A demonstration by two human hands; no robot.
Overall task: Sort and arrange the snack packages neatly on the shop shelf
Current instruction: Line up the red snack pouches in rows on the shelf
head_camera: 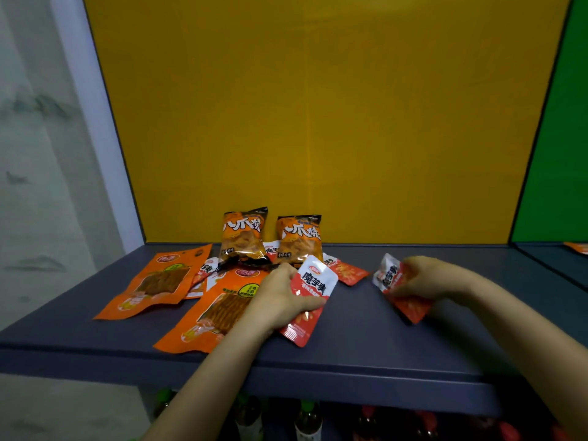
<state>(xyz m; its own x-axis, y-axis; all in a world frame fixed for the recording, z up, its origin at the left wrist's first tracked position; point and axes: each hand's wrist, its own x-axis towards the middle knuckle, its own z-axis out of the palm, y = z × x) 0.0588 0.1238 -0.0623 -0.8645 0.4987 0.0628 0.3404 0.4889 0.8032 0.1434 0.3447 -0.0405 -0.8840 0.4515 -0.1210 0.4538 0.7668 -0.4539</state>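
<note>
My left hand (280, 297) grips a red-and-white snack pouch (310, 300) near the middle of the grey shelf (366, 345). My right hand (426, 278) holds another red-and-white pouch (399, 289) to the right, resting on the shelf. Two orange puffed bags (243, 237) (299, 238) stand upright against the yellow back panel. Two flat orange packs lie at the left (159, 281) and under my left wrist (216, 313). More small red pouches (346, 270) (203, 272) lie among them, partly hidden.
A yellow back panel (318, 122) closes the shelf behind; a green section (560, 154) adjoins at the right, with an orange pack (577, 248) on its shelf. Bottles (308, 421) stand on the level below. A pale wall is at the left.
</note>
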